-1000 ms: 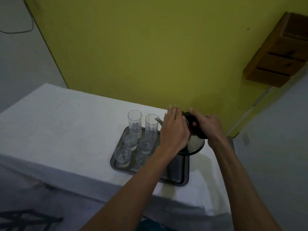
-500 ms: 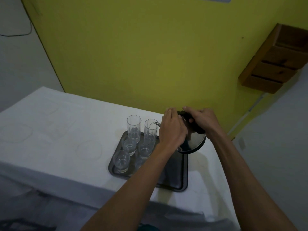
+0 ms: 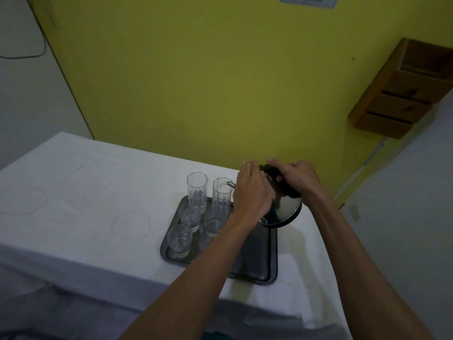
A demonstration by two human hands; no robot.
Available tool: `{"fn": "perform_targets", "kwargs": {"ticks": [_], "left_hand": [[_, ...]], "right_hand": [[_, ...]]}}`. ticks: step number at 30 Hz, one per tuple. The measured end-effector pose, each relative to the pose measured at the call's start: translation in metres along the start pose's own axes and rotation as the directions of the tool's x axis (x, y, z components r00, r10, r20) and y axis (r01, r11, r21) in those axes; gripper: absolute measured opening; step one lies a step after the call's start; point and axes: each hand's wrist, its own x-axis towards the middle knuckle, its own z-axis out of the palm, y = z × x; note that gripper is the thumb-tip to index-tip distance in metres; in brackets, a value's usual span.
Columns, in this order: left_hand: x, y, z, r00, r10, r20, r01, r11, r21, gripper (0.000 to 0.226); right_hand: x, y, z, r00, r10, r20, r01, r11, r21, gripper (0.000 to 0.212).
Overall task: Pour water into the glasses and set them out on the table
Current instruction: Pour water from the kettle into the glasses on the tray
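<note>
So here's where I'm at: my right hand [image 3: 296, 177] is wrapped around the black handle [image 3: 282, 184] of the kettle [image 3: 288, 212], fingers curled tight over it. My left hand [image 3: 252, 192] is laid over the kettle's top and near side, fingers mostly straight and pressing on it rather than grabbing anything. The kettle is a shiny metal one, tipped over toward the left and held above the right back corner of the tray [image 3: 259, 266], with its base off the surface. Its spout [image 3: 231, 184] sits right at the rim of the right tall glass [image 3: 221, 196]. There's a pale streak at the spout tip that looks like water going in, though the light is dim, so I can't tell how full that glass is. The left tall glass [image 3: 197, 190] stands just beside it at the back of the tray. In front of those two are the short glasses: one [image 3: 190, 217] behind, one [image 3: 180, 239] nearest the tray's front left corner, and one [image 3: 213, 223] under my left wrist. A further glass is partly hidden by my forearm. All of them are upright on the dark tray, whose right half is bare. The tray sits toward the right end of the table [image 3: 85, 192], which is covered in a white cloth and pushed up to the yellow wall [image 3: 196, 82]. A wooden shelf [image 3: 404, 89] hangs on that wall off to the right.
</note>
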Motion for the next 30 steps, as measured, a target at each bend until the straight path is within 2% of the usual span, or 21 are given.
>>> {"fn": "perform_targets", "kwargs": {"ticks": [14, 30], "left_hand": [[-0.0009, -0.0054, 0.0012, 0.999, 0.025, -0.024, -0.025, 1.0, -0.019, 0.039], [0.0032, -0.0042, 0.0035, 1.0, 0.0, -0.012, 0.0, 0.999, -0.041, 0.043]], "right_hand": [[0.0019, 0.0022, 0.003, 1.0, -0.006, 0.001, 0.006, 1.0, -0.016, 0.053], [0.0077, 0.0015, 0.0013, 1.0, -0.016, 0.01, 0.016, 0.999, -0.029, 0.053]]}}
